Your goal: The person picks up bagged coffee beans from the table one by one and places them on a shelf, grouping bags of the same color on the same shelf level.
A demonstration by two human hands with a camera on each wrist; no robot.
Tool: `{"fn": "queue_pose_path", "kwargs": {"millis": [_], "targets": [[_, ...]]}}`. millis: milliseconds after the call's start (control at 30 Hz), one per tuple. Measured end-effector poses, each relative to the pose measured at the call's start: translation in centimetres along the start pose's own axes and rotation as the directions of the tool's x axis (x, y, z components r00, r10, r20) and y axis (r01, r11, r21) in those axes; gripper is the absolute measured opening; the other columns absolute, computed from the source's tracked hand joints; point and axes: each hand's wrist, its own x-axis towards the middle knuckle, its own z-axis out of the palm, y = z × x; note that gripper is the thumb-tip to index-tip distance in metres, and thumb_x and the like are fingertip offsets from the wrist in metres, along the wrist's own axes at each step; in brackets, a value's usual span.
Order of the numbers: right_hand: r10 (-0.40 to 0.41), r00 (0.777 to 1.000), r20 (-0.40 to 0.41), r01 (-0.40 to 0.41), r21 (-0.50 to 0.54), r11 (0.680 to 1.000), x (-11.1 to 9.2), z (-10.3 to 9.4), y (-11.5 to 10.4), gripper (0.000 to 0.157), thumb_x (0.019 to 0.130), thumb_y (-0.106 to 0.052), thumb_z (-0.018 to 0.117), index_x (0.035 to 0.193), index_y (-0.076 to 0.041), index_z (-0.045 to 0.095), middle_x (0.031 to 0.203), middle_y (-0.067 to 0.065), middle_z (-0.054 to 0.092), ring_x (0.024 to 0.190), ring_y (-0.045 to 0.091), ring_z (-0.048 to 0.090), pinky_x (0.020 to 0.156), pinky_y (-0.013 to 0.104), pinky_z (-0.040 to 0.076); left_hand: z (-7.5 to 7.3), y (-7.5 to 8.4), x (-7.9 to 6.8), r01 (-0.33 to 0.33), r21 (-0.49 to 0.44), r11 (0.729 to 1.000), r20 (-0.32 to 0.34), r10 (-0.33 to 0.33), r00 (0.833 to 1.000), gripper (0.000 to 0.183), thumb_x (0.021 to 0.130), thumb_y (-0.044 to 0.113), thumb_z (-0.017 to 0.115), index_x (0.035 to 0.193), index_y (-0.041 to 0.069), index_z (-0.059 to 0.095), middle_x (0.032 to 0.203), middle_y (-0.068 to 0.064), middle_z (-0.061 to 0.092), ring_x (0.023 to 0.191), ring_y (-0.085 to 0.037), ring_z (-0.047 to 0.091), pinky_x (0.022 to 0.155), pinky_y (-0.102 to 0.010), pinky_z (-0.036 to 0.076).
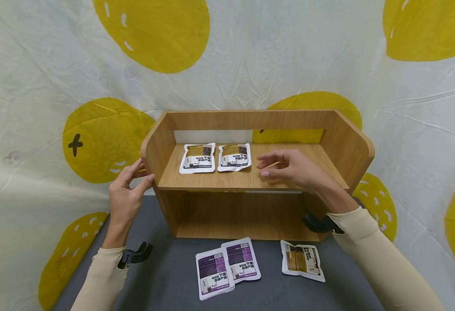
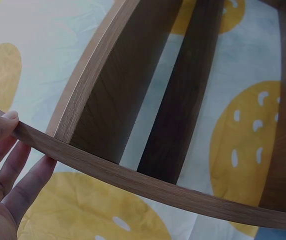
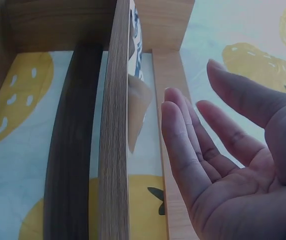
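Wooden shelf: so this two-tier wooden shelf point(image 1: 247, 222) is the big thing in front of you, and everything below is placed off it.
Your left hand: your left hand point(image 1: 126, 198) has the shelf's left side panel pinched at its front edge, thumb on one face, fingers on the other.
Your right hand: nothing in it; your right hand point(image 1: 291, 166) hovers over the right half of the shelf's upper board, fingers loosely bent, a clear gap to the thumb.
Gold pouches up top: left gold pouch point(image 1: 197, 160) and right gold pouch point(image 1: 234, 158) lie side by side on the shelf's upper board, left half.
Loose gold pouch: your third gold pouch point(image 1: 302, 261) is down in front of the shelf's right part, label turned sideways.
Purple pouches: two purple pouches point(image 1: 213, 274) overlap just in front of the shelf, around its middle.
Table: dark grey table point(image 1: 165, 280), under and in front of the shelf.
Backdrop: white cloth with yellow shapes point(image 1: 29, 95), behind the shelf.
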Motion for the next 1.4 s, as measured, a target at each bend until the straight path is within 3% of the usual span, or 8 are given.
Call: {"fn": "queue_pose_path", "kwargs": {"millis": [233, 467, 900, 1033, 1200, 1400], "targets": [[-0.034, 0.999, 0.022, 0.034, -0.021, 0.999, -2.0, 0.2, 0.1, 0.053, 0.093, -0.027, 0.077, 0.139, -0.006, 0.061, 0.124, 0.008, 0.07, 0.109, 0.024, 0.068, 0.089, 0.025, 0.056, 0.0, 0.0, 0.1, 0.0, 0.033, 0.999, -0.007, 0.0, 1.0, 0.058, 0.089, -0.002, 0.075, 0.139, 0.025, 0.063, 0.122, -0.012, 0.066, 0.102, -0.006, 0.068, 0.074, -0.017, 0.06], [-0.123, 0.989, 0.077, 0.122, 0.024, 0.992, -3.9, 0.6, 0.7, 0.049, 0.093, -0.02, 0.077, 0.137, -0.004, 0.062, 0.124, 0.008, 0.07, 0.109, 0.023, 0.07, 0.091, 0.025, 0.059, 0.1, 0.1, 0.1, -0.006, 0.013, 1.0, -0.006, 0.006, 1.0, 0.058, 0.089, -0.004, 0.075, 0.139, 0.023, 0.064, 0.122, -0.012, 0.066, 0.101, -0.008, 0.068, 0.074, -0.018, 0.06], [-0.275, 0.924, 0.266, 0.256, 0.103, 0.961, -6.6, 1.7, 3.7, 0.043, 0.095, -0.008, 0.072, 0.137, -0.01, 0.062, 0.128, 0.004, 0.069, 0.116, 0.023, 0.065, 0.096, 0.034, 0.058, 0.1, 0.0, 0.1, -0.016, 0.002, 1.0, -0.005, 0.016, 1.0, 0.057, 0.088, -0.005, 0.075, 0.139, 0.021, 0.064, 0.12, -0.012, 0.066, 0.1, -0.008, 0.068, 0.074, -0.018, 0.06], [-0.256, 0.914, 0.314, 0.226, 0.13, 0.965, -7.1, 2.3, 4.8, 0.044, 0.096, -0.009, 0.071, 0.139, -0.011, 0.061, 0.131, 0.009, 0.066, 0.118, 0.024, 0.064, 0.098, 0.038, 0.057, 0.1, 0.0, 0.0, -0.016, -0.004, 1.0, -0.005, 0.016, 1.0, 0.057, 0.088, -0.005, 0.075, 0.139, 0.02, 0.064, 0.121, -0.011, 0.066, 0.101, -0.008, 0.068, 0.074, -0.018, 0.06], [-0.2, 0.919, 0.34, 0.164, 0.132, 0.978, -7.8, 3.2, 6.5, 0.044, 0.097, -0.013, 0.071, 0.139, -0.014, 0.061, 0.13, 0.012, 0.067, 0.117, 0.026, 0.065, 0.1, 0.037, 0.057, 0.1, 0.0, 0.0, -0.02, -0.006, 1.0, -0.006, 0.02, 1.0, 0.057, 0.088, -0.006, 0.075, 0.138, 0.02, 0.065, 0.121, -0.012, 0.066, 0.101, -0.007, 0.068, 0.074, -0.019, 0.06], [-0.165, 0.92, 0.355, 0.112, 0.167, 0.98, -8.7, 4.2, 9.4, 0.046, 0.097, -0.012, 0.069, 0.141, -0.004, 0.057, 0.129, 0.023, 0.064, 0.118, 0.04, 0.063, 0.098, 0.03, 0.057, 0.0, 0.1, 0.0, -0.024, 0.004, 1.0, -0.003, 0.024, 1.0, 0.058, 0.088, -0.006, 0.075, 0.138, 0.02, 0.064, 0.121, -0.013, 0.066, 0.101, -0.007, 0.068, 0.074, -0.018, 0.06]]}}
